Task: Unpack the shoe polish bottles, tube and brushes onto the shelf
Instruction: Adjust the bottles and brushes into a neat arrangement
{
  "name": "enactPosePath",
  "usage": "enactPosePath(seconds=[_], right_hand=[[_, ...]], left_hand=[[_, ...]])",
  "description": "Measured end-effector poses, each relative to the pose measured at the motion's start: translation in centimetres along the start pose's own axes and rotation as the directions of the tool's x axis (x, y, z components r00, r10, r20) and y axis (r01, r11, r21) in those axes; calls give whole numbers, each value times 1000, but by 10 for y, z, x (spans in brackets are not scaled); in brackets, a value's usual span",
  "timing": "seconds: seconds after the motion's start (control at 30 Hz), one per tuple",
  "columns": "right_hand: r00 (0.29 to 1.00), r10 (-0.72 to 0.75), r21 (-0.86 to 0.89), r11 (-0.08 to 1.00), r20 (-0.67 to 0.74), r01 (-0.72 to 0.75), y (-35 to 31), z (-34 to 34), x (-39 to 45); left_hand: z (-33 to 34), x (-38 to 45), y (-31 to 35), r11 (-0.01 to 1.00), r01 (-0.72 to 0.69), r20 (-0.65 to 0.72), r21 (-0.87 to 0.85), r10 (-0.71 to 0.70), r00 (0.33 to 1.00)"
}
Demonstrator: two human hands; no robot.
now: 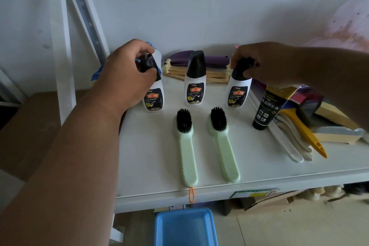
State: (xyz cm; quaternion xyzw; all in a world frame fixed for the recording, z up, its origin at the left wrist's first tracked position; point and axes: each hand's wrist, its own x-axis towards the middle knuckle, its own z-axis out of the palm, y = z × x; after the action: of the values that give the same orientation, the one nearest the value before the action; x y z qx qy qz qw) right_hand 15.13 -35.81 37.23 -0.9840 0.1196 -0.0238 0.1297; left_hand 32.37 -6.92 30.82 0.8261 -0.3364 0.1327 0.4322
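Two bottles in hand at once, each gripped by its black cap: left hand clamped round the cap of the left bottle, which leans a little toward the middle; right hand closed over the cap of the right bottle, also slightly tilted; middle bottle standing free and upright between them, toward the back of the white shelf. In front, two green brushes lying side by side, bristles up and handles toward the shelf edge, an orange loop hanging over the lip; black tube standing cap-down just right of the right bottle, leaning against a clutter of yellow-handled tool and insoles. Blue tray below on the floor, apparently emptied; so, seemingly, the final placing. For a clean finish: settle each base flat on the shelf before loosening the grip; straighten both bottles to match the middle one, labels forward; keep the row evenly spaced and apart from the wooden sticks behind; release one at a time, lifting fingers straight up off the cap to avoid tipping a tall, narrow-footed bottle; watch the right forearm, which passes close above the tube and could topple it on withdrawal.
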Motion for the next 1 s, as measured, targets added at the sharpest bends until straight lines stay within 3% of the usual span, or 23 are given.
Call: enactPosePath(seconds=[0.8,1.0], right_hand=[[1000,-27,-54,998,-8,27,-5,1,-3],[998,-12,-21,1000,-67,10,-6,-1,-6]], left_hand=[[-1,0,3,998,54,-1,-14,-54,999],[-3,-1,9,994,86,0,-61,-86,996]])
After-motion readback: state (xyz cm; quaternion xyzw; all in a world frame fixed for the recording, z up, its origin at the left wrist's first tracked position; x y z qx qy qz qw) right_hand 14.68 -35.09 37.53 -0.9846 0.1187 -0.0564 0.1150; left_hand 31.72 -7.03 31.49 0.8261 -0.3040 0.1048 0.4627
